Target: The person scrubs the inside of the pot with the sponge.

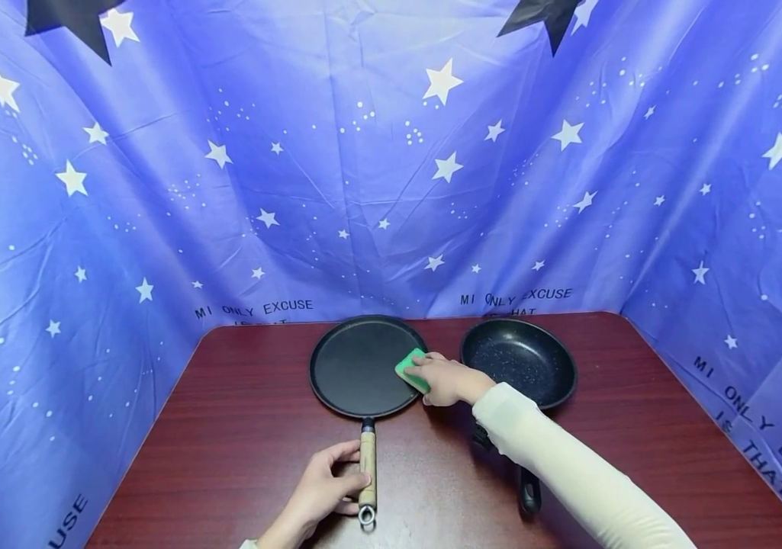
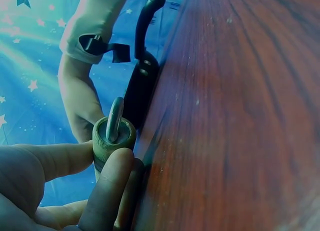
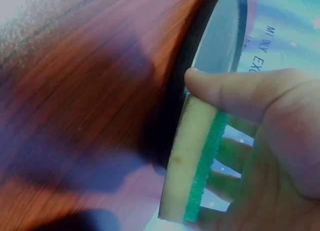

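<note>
Gripping the wooden handle [image 1: 367, 461] near its ringed end, the left hand [image 1: 325, 484] is seen at lower centre of the head view; fingers [image 2: 107, 188] are curled round the handle, thumb on the opposite side. The flat griddle pan [image 1: 359, 364] lies on the dark red desk [image 1: 239, 427], centre of frame, handle pointing toward the person.

The sponge [image 1: 413, 370], green scour layer over yellow foam, is pinched by the right hand [image 1: 447, 380] at the pan's right rim. In the right wrist view the thumb [image 3: 225, 88] is pressed on one edge and the other fingers are wrapped behind; the sponge is set partly on the rim and partly beyond it.

Risks noted:
- The sponge is held at the very edge; a stroke outward could carry it off the rim onto the desk, and the knuckles could be struck on the rim.
- A deeper speckled pan [image 1: 518, 360] stands just beside the right hand, its black handle [image 1: 529, 492] passing under the sleeve [image 1: 569, 465]. It could be nudged by the forearm during a wide sweep.
- The grip sits far from the pan body, so leverage is weak; the pan could pivot or slide on the smooth desk under hard pressure.
- Which face of the sponge meets the coating cannot be told for certain.
</note>
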Demonstrator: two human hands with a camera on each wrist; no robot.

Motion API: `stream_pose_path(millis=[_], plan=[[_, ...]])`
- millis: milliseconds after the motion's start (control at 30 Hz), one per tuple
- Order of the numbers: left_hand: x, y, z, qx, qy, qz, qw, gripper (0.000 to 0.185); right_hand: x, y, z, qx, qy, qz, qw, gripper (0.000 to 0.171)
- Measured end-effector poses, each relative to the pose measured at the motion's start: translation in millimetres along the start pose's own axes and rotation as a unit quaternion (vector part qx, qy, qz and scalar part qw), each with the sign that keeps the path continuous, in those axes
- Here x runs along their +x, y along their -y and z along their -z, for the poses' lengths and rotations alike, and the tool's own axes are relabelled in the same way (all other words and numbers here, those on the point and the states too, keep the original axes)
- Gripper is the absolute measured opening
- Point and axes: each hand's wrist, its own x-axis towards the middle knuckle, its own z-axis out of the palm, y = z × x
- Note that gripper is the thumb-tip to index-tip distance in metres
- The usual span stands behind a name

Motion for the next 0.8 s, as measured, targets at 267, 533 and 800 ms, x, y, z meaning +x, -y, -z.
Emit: stream_pose_path(millis=[267, 533, 800], plan=[[-0.1, 1.3, 0.0, 0.001, 0.0, -0.004, 1.0, 0.065, -3, -6, 5, -0.007, 0.009, 0.042, 0.999, 0.066], [0.0, 0.3, 0.0, 0.002, 0.0, -0.004, 1.0, 0.065, -10, -3, 5, 0.01, 0.022, 0.045, 0.999, 0.065], [0.2, 1.0, -0.1, 0.002, -0.001, -0.01, 1.0, 0.065, -17, -1, 4, 0.021, 0.04, 0.03, 0.999, 0.067]])
